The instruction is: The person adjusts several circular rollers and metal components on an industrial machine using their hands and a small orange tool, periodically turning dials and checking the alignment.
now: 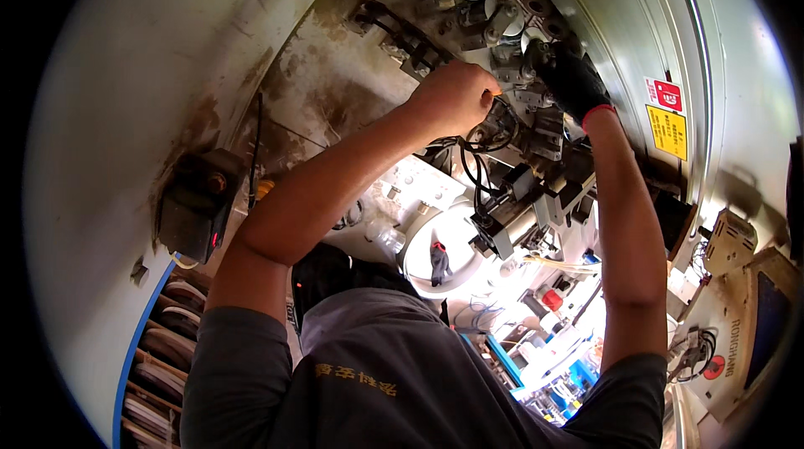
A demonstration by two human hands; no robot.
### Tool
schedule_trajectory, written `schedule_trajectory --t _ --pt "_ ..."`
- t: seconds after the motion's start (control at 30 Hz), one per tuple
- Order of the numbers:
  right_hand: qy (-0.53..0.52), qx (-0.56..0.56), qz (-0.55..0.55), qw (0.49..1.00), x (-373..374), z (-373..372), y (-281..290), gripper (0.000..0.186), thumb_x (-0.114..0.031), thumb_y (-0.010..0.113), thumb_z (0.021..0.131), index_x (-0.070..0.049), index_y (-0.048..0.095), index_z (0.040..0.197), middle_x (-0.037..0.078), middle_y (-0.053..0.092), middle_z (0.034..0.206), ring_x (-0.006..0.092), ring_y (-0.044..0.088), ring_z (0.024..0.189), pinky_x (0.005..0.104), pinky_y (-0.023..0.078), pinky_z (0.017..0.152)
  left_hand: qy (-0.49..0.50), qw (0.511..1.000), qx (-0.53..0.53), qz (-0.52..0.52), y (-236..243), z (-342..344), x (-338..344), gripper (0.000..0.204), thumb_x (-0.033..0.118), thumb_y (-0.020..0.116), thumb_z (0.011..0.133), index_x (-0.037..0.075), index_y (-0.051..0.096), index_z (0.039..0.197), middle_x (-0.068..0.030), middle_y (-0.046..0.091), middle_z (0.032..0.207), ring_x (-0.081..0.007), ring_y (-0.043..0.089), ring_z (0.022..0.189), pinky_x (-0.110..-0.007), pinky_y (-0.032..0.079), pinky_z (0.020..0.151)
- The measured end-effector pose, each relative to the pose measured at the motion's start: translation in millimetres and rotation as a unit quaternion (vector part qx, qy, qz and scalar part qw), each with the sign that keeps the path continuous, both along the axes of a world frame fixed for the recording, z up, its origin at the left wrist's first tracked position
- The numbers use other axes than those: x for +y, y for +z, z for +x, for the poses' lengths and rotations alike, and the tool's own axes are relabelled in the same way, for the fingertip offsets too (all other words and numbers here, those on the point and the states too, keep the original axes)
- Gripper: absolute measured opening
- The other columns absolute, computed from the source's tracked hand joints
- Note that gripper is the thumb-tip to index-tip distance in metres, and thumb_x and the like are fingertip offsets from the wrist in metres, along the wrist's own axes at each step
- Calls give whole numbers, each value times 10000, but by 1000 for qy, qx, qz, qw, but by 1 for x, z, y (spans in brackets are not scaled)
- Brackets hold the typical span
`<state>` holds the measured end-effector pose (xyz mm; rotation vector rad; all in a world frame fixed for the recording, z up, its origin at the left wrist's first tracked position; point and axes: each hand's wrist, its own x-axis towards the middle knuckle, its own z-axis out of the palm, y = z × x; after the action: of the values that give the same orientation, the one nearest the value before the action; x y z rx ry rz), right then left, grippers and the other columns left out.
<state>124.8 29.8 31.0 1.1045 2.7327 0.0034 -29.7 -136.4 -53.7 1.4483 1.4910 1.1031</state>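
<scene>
My left hand (pixel 456 97), bare, is curled closed over the machine's inner parts, with thumb and fingers together. Whatever it pinches is too small to make out. Black cables (pixel 477 147) loop just below it. A black glove with a red cuff covers my right hand (pixel 574 85). It reaches in among metal brackets and rollers beside a round metal part (pixel 536 51), and its fingers look bent around something dark that I cannot make out. Above both hands runs a row of metal rollers (pixel 501 18) on small blocks.
A pale metal cover (pixel 620 30) with warning labels stands along the right. On the left are a stained panel (pixel 151 72) and a black box (pixel 197 202) with a red light. Below lies a round white container (pixel 448 281) with a black glove (pixel 439 263) in it.
</scene>
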Motion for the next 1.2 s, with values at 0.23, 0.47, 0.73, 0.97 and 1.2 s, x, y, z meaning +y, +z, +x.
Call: schedule_trajectory --t 0.23,0.47,0.73,0.97,1.2 --pt "14 200 -109 974 -5 31 16 556 -82 588 892 -99 458 1432 143 599 1315 258 594 1192 333 467 993 6 1000 -11 27 -1 6 0 229 126 602 935 33 709 1115 -149 732 985 -233 709 817 -343 553 780" --pt "-282 449 -435 728 -196 99 42 309 -148 515 1006 -39 546 1293 71 605 1276 116 585 1089 269 498 835 58 916 -396 15 60 87 -107 321 161 562 985 74 597 1292 -98 598 1135 -178 595 883 -342 508 727" --pt "-394 488 -315 712 -273 132 40 229 -179 466 1038 -2 590 1116 90 705 838 109 608 583 234 448 510 63 918 -384 -78 10 109 -14 246 -4 487 859 29 461 1101 -90 531 1027 -177 605 855 -310 509 705" --pt "-451 490 -378 643 -320 168 29 237 -176 495 1028 18 588 1127 79 657 781 108 578 557 228 435 487 61 884 -446 -128 26 106 16 87 -36 492 854 7 490 929 -109 584 1045 -141 601 622 -266 471 559" --pt "-246 430 -159 854 -277 124 60 123 36 566 931 -6 623 1031 62 644 983 200 628 934 294 522 758 -58 888 -448 -85 38 121 -94 300 147 504 1015 34 545 1290 -105 562 1344 -155 597 978 -314 486 889"
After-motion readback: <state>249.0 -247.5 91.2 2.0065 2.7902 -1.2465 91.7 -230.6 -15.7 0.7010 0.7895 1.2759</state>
